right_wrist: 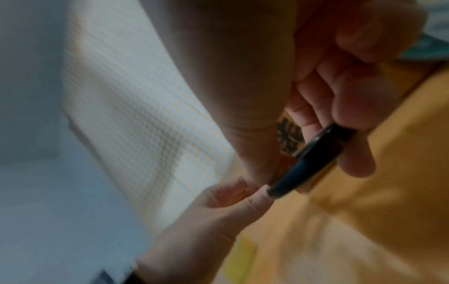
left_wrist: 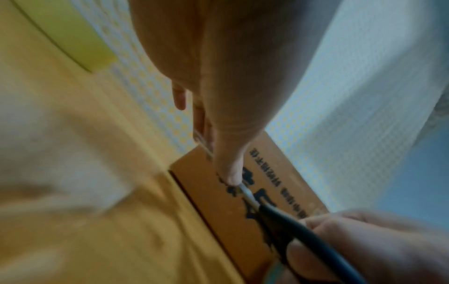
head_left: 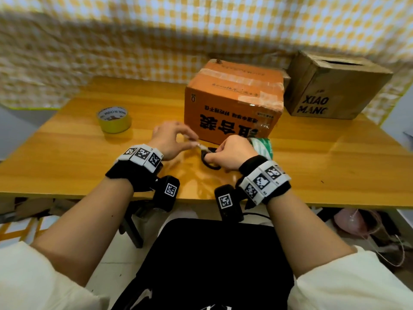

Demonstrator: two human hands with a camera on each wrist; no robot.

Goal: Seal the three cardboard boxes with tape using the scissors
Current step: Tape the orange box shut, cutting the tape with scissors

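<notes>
Scissors (head_left: pixel 209 156) sit gripped by the handles in the right hand (head_left: pixel 232 153); left hand (head_left: pixel 171 139) pinches their blade tip.

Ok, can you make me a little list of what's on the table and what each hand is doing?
Left hand: pinches the metal tip of the scissors
Right hand: grips the black scissor handles
Orange box: nearest the hands, top already taped
Brown box: back right, slot in its top
Third box: not clearly seen
Yellow tape roll: lies flat, left of the hands, untouched
Green-and-white roll: behind the right hand, partly hidden
Table: shiny wood
</notes>
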